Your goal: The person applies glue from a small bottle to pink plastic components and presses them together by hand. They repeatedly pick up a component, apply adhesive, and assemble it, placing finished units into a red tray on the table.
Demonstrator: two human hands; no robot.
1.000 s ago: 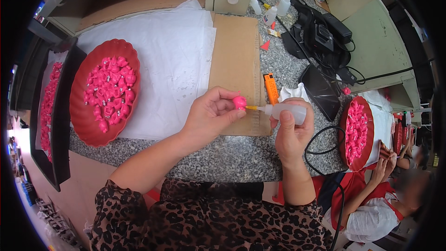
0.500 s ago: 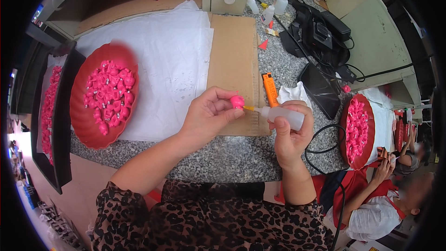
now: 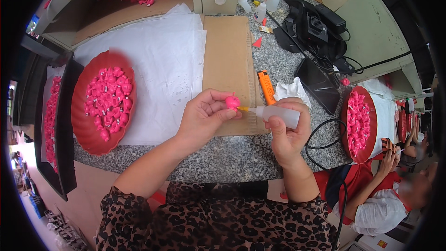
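We pinch with our left grip [image 3: 200,117], thumb facing forefinger and the remaining fingers curled toward the palm, while our left forearm [image 3: 151,163] slants up and to the right. Our right grip [image 3: 288,142] is wrapped closed with the thumb bent in front, and our right forearm [image 3: 299,179] rises almost upright, leaning slightly left.

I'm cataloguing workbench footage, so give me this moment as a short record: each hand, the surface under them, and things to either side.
Left hand: pinches a small pink piece
Right hand: grips a whitish bottle, yellow tip at the piece; contact unclear
Surface: cardboard on a speckled grey counter
To the left: white sheets, red tray of pink pieces
To the right: orange tool, crumpled white wad
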